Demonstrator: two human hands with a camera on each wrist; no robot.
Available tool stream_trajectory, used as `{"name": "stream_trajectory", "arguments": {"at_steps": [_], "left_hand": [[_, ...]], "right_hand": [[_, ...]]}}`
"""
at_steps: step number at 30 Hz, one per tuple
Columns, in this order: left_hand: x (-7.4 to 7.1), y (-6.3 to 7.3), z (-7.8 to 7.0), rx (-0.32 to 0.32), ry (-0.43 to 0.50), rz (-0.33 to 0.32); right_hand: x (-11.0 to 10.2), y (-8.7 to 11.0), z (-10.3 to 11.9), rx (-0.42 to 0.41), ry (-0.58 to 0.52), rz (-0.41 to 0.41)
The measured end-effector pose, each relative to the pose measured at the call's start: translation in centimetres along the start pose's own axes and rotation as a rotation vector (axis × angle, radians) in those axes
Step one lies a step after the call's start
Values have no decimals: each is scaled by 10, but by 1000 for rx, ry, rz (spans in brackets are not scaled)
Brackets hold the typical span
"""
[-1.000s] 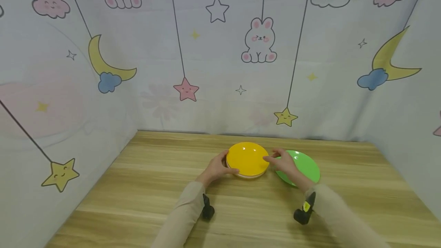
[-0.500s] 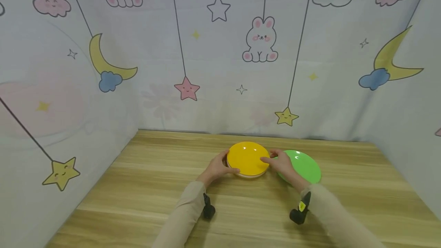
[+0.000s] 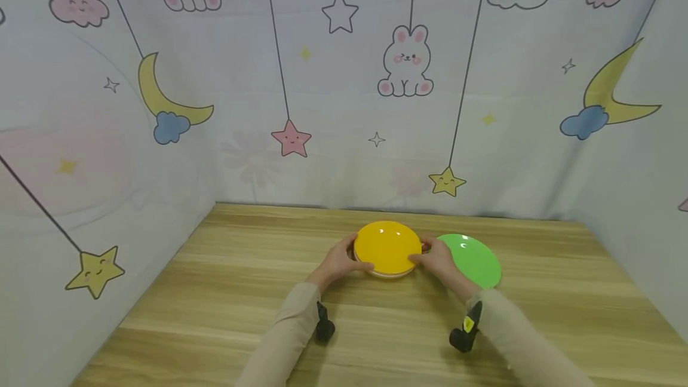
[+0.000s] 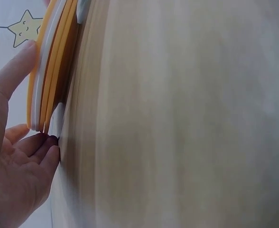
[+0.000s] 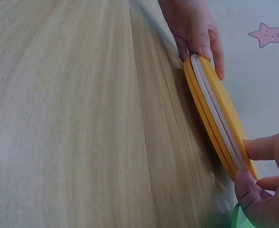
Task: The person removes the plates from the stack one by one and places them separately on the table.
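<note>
While the yellow-topped plate stack is at lower centre of the head view, left hand grips its left rim, right hand pinches its right; thumbs on top. Green plate partly behind right hand.

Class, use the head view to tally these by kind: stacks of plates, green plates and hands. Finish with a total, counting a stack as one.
Yellow-topped stack of plates: 1
Green plate: 1
Left hand and right hand: 2
Total: 4
</note>
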State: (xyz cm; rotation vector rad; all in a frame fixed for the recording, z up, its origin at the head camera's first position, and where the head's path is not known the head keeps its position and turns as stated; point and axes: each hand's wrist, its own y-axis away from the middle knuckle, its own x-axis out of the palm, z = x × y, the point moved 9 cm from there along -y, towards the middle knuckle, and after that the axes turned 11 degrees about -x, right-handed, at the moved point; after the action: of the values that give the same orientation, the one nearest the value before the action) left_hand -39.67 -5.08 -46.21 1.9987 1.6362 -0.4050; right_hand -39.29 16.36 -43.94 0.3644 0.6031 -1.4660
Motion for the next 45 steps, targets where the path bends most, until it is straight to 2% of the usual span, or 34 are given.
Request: {"name": "stream_trajectory", "arguments": {"at_steps": [6, 13, 22, 36, 45], "left_hand": [[-1, -1, -2, 15, 14, 4], [-3, 1, -5, 40, 10, 3], [-4, 3, -4, 66, -4, -9], [-3, 2, -6, 74, -14, -11], [-1, 2, -5, 74, -11, 2]], "right_hand": [[-2, 2, 1, 7, -39, 11], [0, 4, -3, 65, -230, 17], [4, 5, -10, 82, -325, 33], [-5, 8, -11, 18, -330, -31], [-6, 11, -7, -37, -415, -50]]}}
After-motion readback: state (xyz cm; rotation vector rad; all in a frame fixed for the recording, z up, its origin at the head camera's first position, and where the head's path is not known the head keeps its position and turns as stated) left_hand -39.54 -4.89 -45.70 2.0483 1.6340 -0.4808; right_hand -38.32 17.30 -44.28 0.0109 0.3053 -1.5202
